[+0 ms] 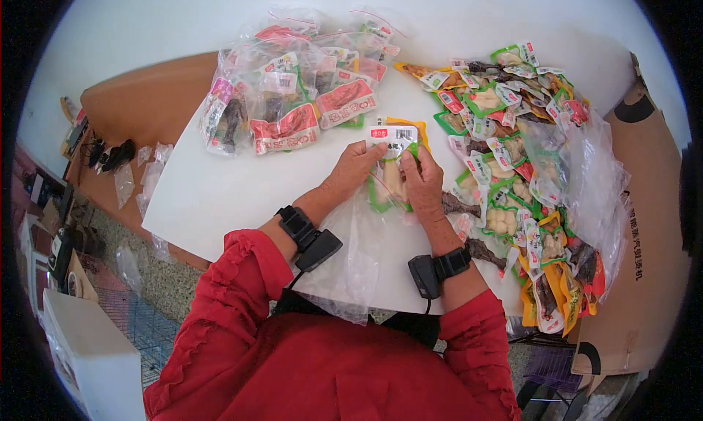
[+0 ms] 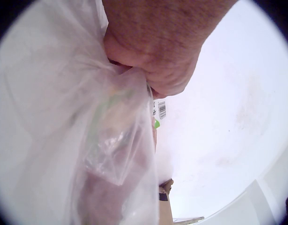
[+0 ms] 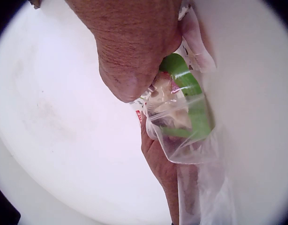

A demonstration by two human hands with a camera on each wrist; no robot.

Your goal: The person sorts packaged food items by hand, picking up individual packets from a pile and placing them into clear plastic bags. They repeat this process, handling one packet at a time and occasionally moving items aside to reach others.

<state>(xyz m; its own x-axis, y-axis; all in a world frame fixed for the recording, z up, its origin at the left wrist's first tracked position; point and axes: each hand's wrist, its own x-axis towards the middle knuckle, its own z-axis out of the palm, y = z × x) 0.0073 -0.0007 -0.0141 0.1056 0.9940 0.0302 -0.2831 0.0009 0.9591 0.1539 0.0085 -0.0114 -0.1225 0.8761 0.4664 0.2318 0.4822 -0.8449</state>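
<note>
In the head view, my left hand [image 1: 348,176] and right hand [image 1: 426,189] pinch a vacuum-sealed food packet [image 1: 390,134] from either side, below its white, barcoded label. A yellow-edged packet [image 1: 407,123] shows just behind it. The green-bordered lower part, with pale pieces inside, sits within a clear plastic bag [image 1: 356,234] that hangs toward the table's front edge. From the right wrist, the bag's film [image 3: 181,152] overlaps the packet's green border [image 3: 198,105]. Seen from the left wrist, the loose bag [image 2: 120,154] hangs beside my left hand [image 2: 158,51], whose fingertips are hidden.
Filled clear bags of packets [image 1: 285,120] stand at the white table's [image 1: 198,194] back left. Loose food packets [image 1: 505,157] pile along the right, with empty clear bags [image 1: 597,179] on top. Cardboard [image 1: 622,274] borders the right side; a brown panel [image 1: 154,91] stands behind left.
</note>
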